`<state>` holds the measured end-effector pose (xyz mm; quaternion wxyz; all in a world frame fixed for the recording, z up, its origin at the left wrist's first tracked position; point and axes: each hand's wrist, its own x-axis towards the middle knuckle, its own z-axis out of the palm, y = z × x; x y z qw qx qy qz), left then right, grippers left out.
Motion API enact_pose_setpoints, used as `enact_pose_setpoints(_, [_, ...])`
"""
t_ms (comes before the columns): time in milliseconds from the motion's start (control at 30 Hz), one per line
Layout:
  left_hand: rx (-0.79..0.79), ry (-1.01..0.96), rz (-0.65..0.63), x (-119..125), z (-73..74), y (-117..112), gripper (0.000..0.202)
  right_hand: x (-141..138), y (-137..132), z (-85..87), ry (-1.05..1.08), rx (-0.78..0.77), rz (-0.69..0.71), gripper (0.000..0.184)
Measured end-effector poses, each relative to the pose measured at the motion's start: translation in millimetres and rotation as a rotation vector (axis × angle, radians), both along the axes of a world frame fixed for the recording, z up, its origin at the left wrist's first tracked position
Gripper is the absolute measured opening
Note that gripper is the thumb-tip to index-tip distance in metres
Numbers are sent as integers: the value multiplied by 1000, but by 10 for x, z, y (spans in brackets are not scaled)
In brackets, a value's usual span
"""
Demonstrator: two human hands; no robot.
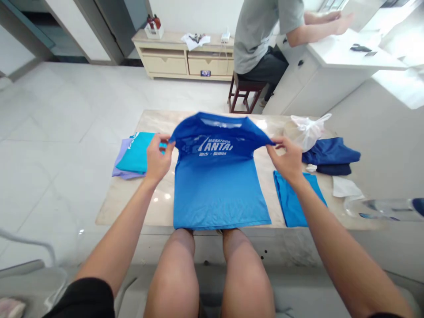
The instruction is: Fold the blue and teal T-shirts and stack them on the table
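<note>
Left of the blue shirt: purple cloth under teal top, folded, look done. Left hand pinches shirt's left top corner; shirt lies on table, top end raised, not folded yet; right hand pinches right corner. Right of shirt: blue cloth folded; navy clothes, status unclear.

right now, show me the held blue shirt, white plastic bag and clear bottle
Held blue shirt (218,179): head view, plain part below the lettering
White plastic bag (308,135): head view, its body
Clear bottle (382,208): head view, its side
</note>
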<state>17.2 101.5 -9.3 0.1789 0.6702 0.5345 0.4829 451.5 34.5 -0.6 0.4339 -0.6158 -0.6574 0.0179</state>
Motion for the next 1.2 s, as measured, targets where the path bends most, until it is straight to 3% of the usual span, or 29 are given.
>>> enact_pose_setpoints(100, [-95,39,-76,-170,-539,-922,15,-42,-778,-555,44,-79,45,12])
enact_pose_setpoints(167, [-179,100,-186,-265,-846,-1345,12,-33,-1151,-899,73,-174,44,13])
enact_pose_setpoints(233, [-248,149,-243,-331,-1044,-1569,15,-13,-1368,-1141,101,-258,29,16])
enact_pose_setpoints(333, [-287,185,-259,-387,-1122,-1622,18,12,-1455,-1272,124,-327,-13,20])
enact_pose_setpoints(533, [-269,239,-280,-509,-903,-1658,22,9,-1592,-1108,102,-316,4,26])
enact_pose_setpoints(700, [-330,265,-209,-594,-729,-2017,22,-34,-2101,-1165,80,-384,-2,38])
enact_pose_setpoints(800, [-368,180,-152,-511,-476,-2336,27,-168,-2470,-1122,149,-391,-94,49])
enact_pose_setpoints(933, [-399,133,-195,-220,-36,-2853,29,-622,-2894,-782,336,-414,-138,51])
enact_pose_setpoints(1000, [-363,173,-225,-39,117,-3098,32,-953,-3052,-572,424,-427,-121,50])
enact_pose_setpoints(1100, [-208,316,-268,200,218,-3361,29,-1448,-3210,-350,479,-402,-45,46])
enact_pose_setpoints(1200, [-72,474,-266,333,234,-3457,24,-1762,-3277,-275,393,-282,-38,42])
